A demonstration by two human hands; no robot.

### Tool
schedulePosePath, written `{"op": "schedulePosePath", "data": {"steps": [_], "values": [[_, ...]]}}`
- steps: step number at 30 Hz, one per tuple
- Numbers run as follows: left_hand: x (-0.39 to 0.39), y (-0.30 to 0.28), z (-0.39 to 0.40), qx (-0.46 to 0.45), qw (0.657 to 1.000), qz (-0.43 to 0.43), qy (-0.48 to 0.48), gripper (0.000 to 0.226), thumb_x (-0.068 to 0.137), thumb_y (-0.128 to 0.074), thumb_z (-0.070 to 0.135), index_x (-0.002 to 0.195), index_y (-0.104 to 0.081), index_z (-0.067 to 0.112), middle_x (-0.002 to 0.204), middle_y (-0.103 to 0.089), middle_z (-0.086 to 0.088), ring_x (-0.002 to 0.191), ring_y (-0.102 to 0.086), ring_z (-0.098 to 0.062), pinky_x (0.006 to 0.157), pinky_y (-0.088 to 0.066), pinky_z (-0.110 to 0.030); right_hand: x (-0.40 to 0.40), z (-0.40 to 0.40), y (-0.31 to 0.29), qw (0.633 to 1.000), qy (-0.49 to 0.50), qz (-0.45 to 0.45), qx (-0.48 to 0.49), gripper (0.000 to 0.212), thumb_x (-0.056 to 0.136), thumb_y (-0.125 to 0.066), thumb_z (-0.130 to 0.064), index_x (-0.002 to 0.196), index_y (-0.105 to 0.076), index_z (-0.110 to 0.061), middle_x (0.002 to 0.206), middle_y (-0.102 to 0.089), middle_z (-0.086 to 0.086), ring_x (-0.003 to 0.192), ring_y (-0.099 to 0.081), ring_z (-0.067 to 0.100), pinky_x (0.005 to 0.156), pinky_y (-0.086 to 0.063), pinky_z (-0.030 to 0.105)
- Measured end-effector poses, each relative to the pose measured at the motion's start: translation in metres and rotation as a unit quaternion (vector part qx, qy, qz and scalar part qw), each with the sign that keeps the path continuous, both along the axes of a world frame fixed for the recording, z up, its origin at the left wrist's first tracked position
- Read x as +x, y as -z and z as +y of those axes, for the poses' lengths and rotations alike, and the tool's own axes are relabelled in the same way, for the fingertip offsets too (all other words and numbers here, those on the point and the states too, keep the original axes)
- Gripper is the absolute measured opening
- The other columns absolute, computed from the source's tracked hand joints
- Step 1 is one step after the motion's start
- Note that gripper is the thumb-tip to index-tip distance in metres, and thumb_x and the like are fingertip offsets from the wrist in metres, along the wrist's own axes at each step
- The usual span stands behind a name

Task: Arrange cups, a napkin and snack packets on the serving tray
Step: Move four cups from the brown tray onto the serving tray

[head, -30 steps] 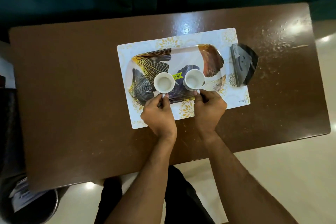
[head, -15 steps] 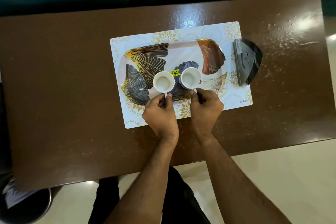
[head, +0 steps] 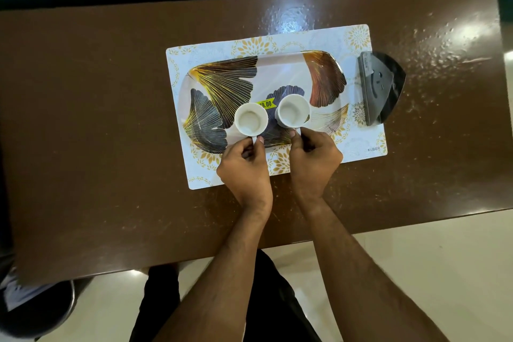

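Note:
Two white cups stand side by side on the leaf-patterned serving tray (head: 280, 69), near its front edge. My left hand (head: 245, 164) pinches the handle of the left cup (head: 251, 119). My right hand (head: 313, 159) pinches the handle of the right cup (head: 293, 110). Both cups are upright and look empty. A yellow price sticker (head: 265, 104) shows on the tray between them. No napkin or snack packet can be made out for certain.
The tray lies on a white and gold placemat (head: 358, 39) on a brown table (head: 97, 119). A dark, shiny triangular object (head: 381, 86) lies at the mat's right edge. A round metal bin (head: 36, 311) stands on the floor at lower left.
Both hands stay on the cup handles. The cups have drawn slightly closer together and sit a little nearer the tray's middle; the camera view has shifted.

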State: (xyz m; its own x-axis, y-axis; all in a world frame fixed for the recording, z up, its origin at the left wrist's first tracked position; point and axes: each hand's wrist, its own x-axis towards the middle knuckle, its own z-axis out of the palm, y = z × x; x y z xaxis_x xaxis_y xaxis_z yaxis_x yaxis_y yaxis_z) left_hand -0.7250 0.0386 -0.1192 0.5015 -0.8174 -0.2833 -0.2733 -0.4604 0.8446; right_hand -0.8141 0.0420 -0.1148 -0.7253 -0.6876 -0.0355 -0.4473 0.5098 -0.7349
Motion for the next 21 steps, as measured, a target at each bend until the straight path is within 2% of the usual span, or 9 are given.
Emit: {"op": "schedulePosePath", "data": {"steps": [2,5,9,17,20,21], "values": [[-0.0001,-0.0002,-0.0001,-0.002,1.000,0.005,0.003,0.016,0.089,-0.083,0.021,0.095,-0.083,0.006,0.087,-0.080,-0.007,0.073,-0.077,-0.013,0.072,-0.057,-0.015,-0.0004,0.0004,0.0006,1.000,-0.001,-0.001,-0.006,0.011,0.086,-0.081,-0.012,0.095,-0.083,-0.007,0.083,-0.077,0.010,0.075,-0.068,0.020,0.069,-0.044,0.016],[0.0002,-0.0009,-0.0004,-0.004,1.000,0.003,0.003,0.017,0.089,-0.083,0.021,0.096,-0.083,0.006,0.087,-0.080,-0.007,0.073,-0.076,-0.013,0.069,-0.052,-0.005,-0.0002,0.0012,0.0018,1.000,-0.001,0.004,-0.012,0.010,0.087,-0.081,-0.012,0.095,-0.083,-0.007,0.083,-0.077,0.010,0.075,-0.068,0.020,0.068,-0.041,0.005],[0.0010,-0.0011,0.0002,-0.006,1.000,0.003,0.008,0.017,0.088,-0.084,0.020,0.096,-0.083,0.005,0.089,-0.079,-0.007,0.073,-0.076,-0.013,0.067,-0.050,-0.002,0.0007,0.0016,0.0026,1.000,-0.002,0.016,-0.015,0.012,0.087,-0.081,-0.012,0.096,-0.083,-0.005,0.084,-0.077,0.011,0.075,-0.069,0.023,0.071,-0.046,0.019],[0.0055,-0.0012,-0.0008,0.000,1.000,0.005,0.018,0.020,0.089,-0.084,0.021,0.097,-0.083,0.004,0.091,-0.077,-0.009,0.074,-0.076,-0.015,0.067,-0.051,-0.005,0.0027,0.0023,0.0027,1.000,0.001,0.017,-0.016,0.012,0.088,-0.081,-0.013,0.096,-0.082,-0.005,0.084,-0.077,0.012,0.075,-0.068,0.023,0.070,-0.045,0.019],[0.0077,-0.0016,-0.0017,0.007,1.000,0.012,0.023,0.021,0.088,-0.084,0.022,0.096,-0.083,0.003,0.091,-0.076,-0.010,0.074,-0.076,-0.018,0.070,-0.059,-0.020,0.0044,0.0027,0.0030,1.000,-0.001,0.016,-0.019,0.013,0.087,-0.081,-0.012,0.097,-0.081,-0.004,0.087,-0.076,0.013,0.076,-0.070,0.025,0.070,-0.050,0.020],[0.0084,-0.0017,-0.0020,0.010,1.000,0.015,0.025,0.021,0.088,-0.085,0.022,0.096,-0.082,0.003,0.091,-0.076,-0.010,0.074,-0.076,-0.019,0.071,-0.060,-0.023,0.0056,0.0027,0.0028,1.000,0.001,0.018,-0.022,0.016,0.087,-0.082,-0.012,0.100,-0.080,-0.003,0.090,-0.076,0.013,0.076,-0.070,0.026,0.069,-0.050,0.017]]}}
